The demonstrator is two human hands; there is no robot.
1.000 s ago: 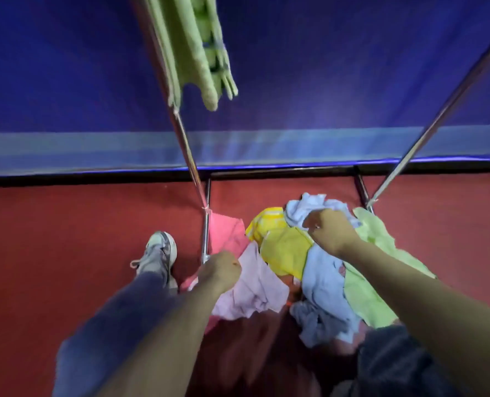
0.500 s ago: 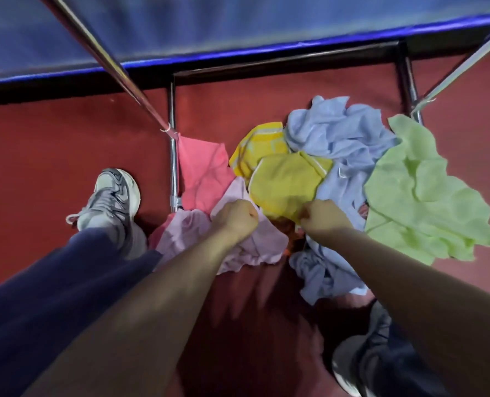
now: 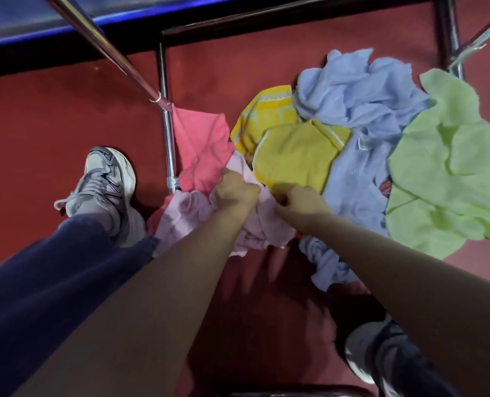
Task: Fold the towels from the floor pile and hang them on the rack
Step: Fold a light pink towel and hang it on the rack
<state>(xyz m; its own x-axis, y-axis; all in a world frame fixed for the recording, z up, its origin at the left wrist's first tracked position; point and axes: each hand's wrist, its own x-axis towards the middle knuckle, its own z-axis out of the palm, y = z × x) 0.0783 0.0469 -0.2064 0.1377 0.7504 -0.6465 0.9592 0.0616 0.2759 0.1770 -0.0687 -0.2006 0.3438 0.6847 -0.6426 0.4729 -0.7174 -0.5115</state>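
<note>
A pile of towels lies on the red floor between the rack's legs. My left hand (image 3: pixel 233 191) grips a pale lilac towel (image 3: pixel 183 222) at the pile's near left. My right hand (image 3: pixel 301 203) has its fingers curled on the same lilac towel, beside the edge of a yellow towel (image 3: pixel 295 153). A pink towel (image 3: pixel 201 144) lies behind the lilac one, against a chrome leg. Light blue towels (image 3: pixel 361 93) and a light green towel (image 3: pixel 450 164) spread to the right. The rack's top bars are out of view.
Chrome rack legs (image 3: pixel 168 133) and a slanted brace (image 3: pixel 103 43) stand at left of the pile; another leg (image 3: pixel 450 30) rises at the back right. My left shoe (image 3: pixel 106 179) and right shoe (image 3: pixel 372 351) flank the pile. A blue wall panel (image 3: pixel 14 30) runs along the back.
The view has tilted down from the hung green towel toward the floor. My right hand left the blue towel and came down next to my left hand on the lilac towel.
</note>
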